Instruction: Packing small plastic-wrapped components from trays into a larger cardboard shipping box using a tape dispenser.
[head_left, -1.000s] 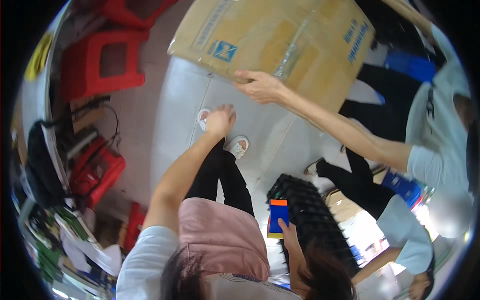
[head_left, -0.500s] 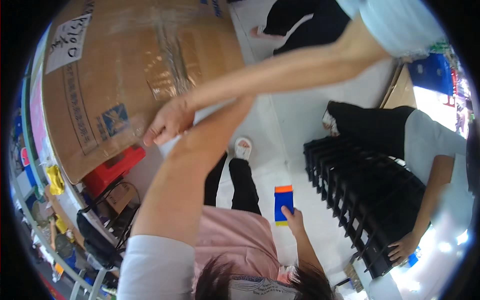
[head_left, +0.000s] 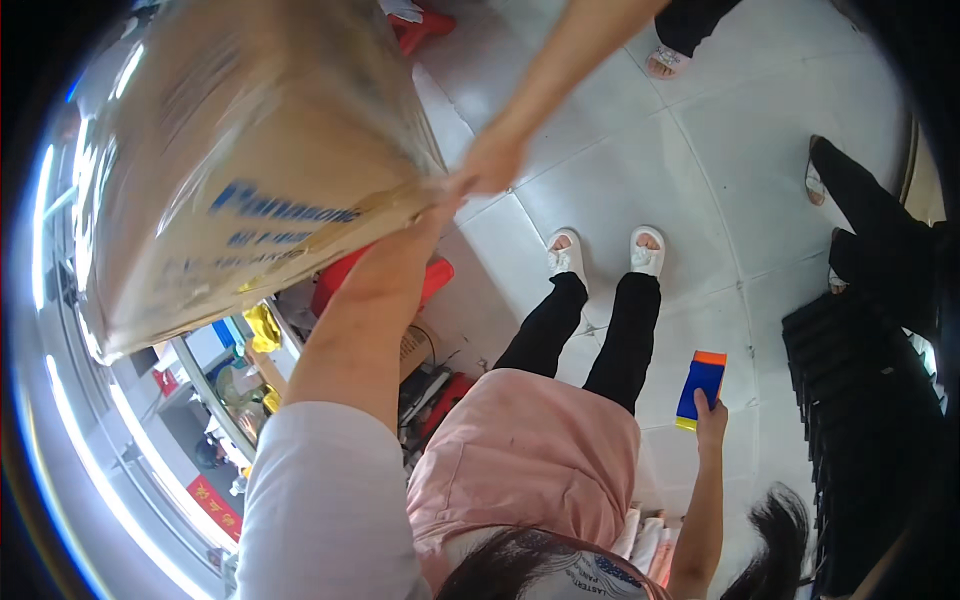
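Observation:
A large brown cardboard box (head_left: 270,190), taped and partly smeared by motion, stands tilted at upper left. My left arm stretches up to its right lower corner. There my left hand (head_left: 447,200) meets another person's hand (head_left: 492,160); blur and overlap hide my fingers, so whether they grip the box cannot be told. At my right side, my right hand (head_left: 712,415) is closed round a slim blue box (head_left: 703,385) with an orange end and a yellow end, held over the floor.
Red plastic stools (head_left: 437,280) show beside and below the carton. Shelves with mixed goods, including a yellow item (head_left: 262,328), line the left. Black slatted racks (head_left: 850,430) stand at right. Other people's legs (head_left: 870,190) are at upper right, on the tiled floor (head_left: 690,230).
My view has swung left and the carton appears turned, showing another printed side. The other person's hand has come to meet my left hand at the corner. My right hand keeps the blue box.

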